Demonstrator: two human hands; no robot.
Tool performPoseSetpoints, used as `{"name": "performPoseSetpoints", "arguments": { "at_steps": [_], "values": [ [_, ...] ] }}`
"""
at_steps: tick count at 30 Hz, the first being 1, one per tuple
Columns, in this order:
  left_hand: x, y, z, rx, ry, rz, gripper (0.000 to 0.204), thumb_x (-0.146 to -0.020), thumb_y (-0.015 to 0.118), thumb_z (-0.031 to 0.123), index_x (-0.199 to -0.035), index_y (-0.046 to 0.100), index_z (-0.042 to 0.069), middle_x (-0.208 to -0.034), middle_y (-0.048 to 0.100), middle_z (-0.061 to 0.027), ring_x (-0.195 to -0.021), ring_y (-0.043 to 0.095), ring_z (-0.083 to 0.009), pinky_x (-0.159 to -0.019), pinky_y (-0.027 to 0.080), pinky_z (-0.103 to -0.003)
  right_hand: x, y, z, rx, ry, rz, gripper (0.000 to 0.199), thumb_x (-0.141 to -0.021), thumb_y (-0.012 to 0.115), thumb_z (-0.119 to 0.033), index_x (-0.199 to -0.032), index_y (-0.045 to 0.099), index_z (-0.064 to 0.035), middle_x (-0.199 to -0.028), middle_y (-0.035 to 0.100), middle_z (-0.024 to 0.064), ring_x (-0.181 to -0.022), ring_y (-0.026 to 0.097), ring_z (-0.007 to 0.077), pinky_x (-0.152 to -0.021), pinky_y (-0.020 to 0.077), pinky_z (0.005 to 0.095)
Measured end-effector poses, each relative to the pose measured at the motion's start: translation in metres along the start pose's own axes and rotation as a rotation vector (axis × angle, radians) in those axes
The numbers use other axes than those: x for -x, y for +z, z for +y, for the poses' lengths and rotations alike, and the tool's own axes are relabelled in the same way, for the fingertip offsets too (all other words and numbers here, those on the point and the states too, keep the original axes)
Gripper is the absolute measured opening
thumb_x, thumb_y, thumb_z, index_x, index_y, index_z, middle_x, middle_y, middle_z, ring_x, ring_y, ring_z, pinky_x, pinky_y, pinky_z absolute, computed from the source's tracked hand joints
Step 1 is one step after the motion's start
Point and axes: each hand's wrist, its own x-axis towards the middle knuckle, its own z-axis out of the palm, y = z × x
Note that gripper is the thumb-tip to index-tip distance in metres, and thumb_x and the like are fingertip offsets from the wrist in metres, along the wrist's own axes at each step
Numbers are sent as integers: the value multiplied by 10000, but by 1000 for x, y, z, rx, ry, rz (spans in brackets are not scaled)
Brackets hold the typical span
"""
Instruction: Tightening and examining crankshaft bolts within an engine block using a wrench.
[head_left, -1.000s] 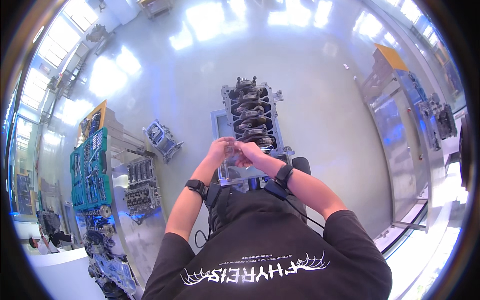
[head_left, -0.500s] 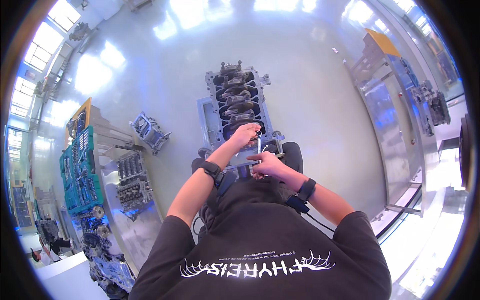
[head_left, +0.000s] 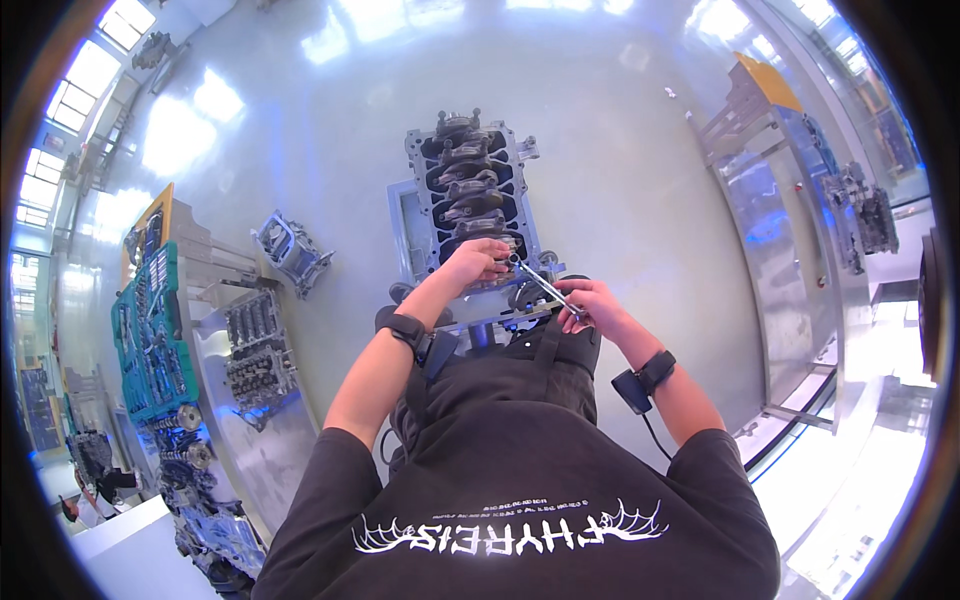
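Observation:
A grey engine block (head_left: pixel 530 215) stands in front of me with its dark crankshaft (head_left: pixel 475 190) exposed along the middle. At its near end, a long chrome ratchet wrench (head_left: pixel 545 284) slants from its round head down to the right. My left hand (head_left: pixel 478 263) is bent round the head end of the wrench, its fingertips against it; what sits under the head is hidden. My right hand (head_left: pixel 592 305) grips the far end of the handle, thumb and fingers closed on it. Both wrists wear black straps with small boxes.
On the left, a bench carries a teal socket case (head_left: pixel 150 345), cylinder heads (head_left: pixel 255 350) and other engine parts. A metal casting (head_left: pixel 290 250) lies on the floor nearby. To the right stands a steel bench (head_left: pixel 775 270) with another engine part (head_left: pixel 865 210).
The wrench handle has swung to the right, from pointing straight toward me to slanting. My right hand has moved right and slightly up with it; my left hand stays by the head.

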Motion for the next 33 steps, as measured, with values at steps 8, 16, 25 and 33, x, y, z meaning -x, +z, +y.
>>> {"name": "performPoseSetpoints", "arguments": {
  "at_steps": [8, 16, 25, 33],
  "values": [
    [9, -8, -8, 45, 16, -52, 441, -822, 462, -58, -1248, 536, 30, -1298, 556, -83, -1021, 630, -191, -858, 478, -302, -35, -55, -2, -645, -163, 188, 321, -860, 486, -58, -1145, 502, 89, -806, 636, 151, -651, 611, 152, -538, 507, 202],
    [16, -8, -10, 189, 31, -106, 475, -812, 439, -83, -1273, 508, 6, -1311, 538, -122, -1039, 633, -229, -861, 482, -307, -88, -18, -61, -887, -203, 167, 172, -873, 527, -115, -998, 482, -5, -787, 586, 116, -607, 531, 149, -499, 440, 236],
    [30, -2, -15, 212, 48, -170, 591, -869, 434, -20, -1446, 309, 7, -1407, 452, -141, -1106, 591, -258, -925, 449, -342, -148, 66, -75, -498, -103, -30, 183, -851, 573, -192, -963, 496, -69, -738, 627, 110, -558, 564, 164, -499, 458, 254],
    [56, -16, -34, -124, -30, -269, 439, -885, 509, 92, -1318, 445, 57, -1250, 547, -86, -1091, 591, -232, -908, 474, -357, -116, 135, -55, 92, 0, -132, 261, -878, 578, -283, -827, 520, -33, -557, 583, 96, -362, 536, 145, -292, 380, 237]
  ]
}}
